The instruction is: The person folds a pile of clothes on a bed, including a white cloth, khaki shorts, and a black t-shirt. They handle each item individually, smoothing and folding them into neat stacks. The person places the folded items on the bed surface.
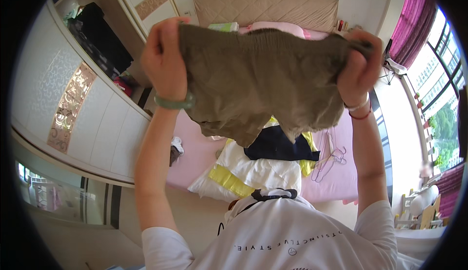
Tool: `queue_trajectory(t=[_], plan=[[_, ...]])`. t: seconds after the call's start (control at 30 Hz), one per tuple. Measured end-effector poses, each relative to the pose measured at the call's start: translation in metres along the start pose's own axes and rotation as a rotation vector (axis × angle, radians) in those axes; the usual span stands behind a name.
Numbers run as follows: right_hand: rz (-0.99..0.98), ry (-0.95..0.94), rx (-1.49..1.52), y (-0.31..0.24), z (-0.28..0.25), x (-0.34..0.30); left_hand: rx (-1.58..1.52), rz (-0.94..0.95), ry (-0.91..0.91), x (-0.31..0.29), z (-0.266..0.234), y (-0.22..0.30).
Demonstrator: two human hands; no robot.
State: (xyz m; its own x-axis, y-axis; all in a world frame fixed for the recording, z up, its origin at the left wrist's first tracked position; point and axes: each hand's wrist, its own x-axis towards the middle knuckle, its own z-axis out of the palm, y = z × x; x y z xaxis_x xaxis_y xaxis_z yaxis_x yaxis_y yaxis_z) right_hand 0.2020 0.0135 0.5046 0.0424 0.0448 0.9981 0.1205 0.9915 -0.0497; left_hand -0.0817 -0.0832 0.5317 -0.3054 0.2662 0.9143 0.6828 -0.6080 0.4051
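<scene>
A pair of olive-brown shorts (265, 77) with an elastic waistband is stretched out in the air before me. My left hand (165, 58) grips the waistband at its left end, and my right hand (360, 67) grips the right end, slightly blurred. The legs hang down over the bed. Below them on the pink sheet (187, 123) lies a white and yellow garment (258, 167) with a dark navy piece of clothing (280, 143) on top. Part of this pile is hidden behind the shorts.
Several wire hangers (331, 158) lie on the bed's right side. A padded beige headboard (265, 11) rises at the far end. An open wardrobe (105, 36) with dark clothes stands on the left; a window (443, 89) with purple curtains (414, 21) is on the right.
</scene>
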Motion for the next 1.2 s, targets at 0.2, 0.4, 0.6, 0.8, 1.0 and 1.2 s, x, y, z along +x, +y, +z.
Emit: queue_trajectory(t=[0.2,0.4,0.6,0.8,1.0,1.2], plan=[[0.087,0.164,-0.038,-0.016,0.028,0.037,-0.878,0.006,-0.362,0.042,0.007,0.0],[0.339,-0.084,0.542,-0.009,0.103,0.048,-1.372,-0.641,-0.453,0.025,0.089,-0.011],[0.192,-0.301,0.206,-0.002,0.102,0.053,-1.201,-0.69,-0.461,0.013,0.099,0.006],[-0.334,-0.452,-0.269,-0.032,0.066,0.077,-1.15,-0.691,-0.479,0.014,0.088,0.014],[-0.256,-1.111,-0.203,-0.079,0.039,0.096,-1.108,-0.684,-0.523,0.008,0.076,0.016],[-0.372,-1.072,-0.292,-0.083,0.046,0.1,-1.058,-0.688,-0.614,0.001,0.075,0.027]])
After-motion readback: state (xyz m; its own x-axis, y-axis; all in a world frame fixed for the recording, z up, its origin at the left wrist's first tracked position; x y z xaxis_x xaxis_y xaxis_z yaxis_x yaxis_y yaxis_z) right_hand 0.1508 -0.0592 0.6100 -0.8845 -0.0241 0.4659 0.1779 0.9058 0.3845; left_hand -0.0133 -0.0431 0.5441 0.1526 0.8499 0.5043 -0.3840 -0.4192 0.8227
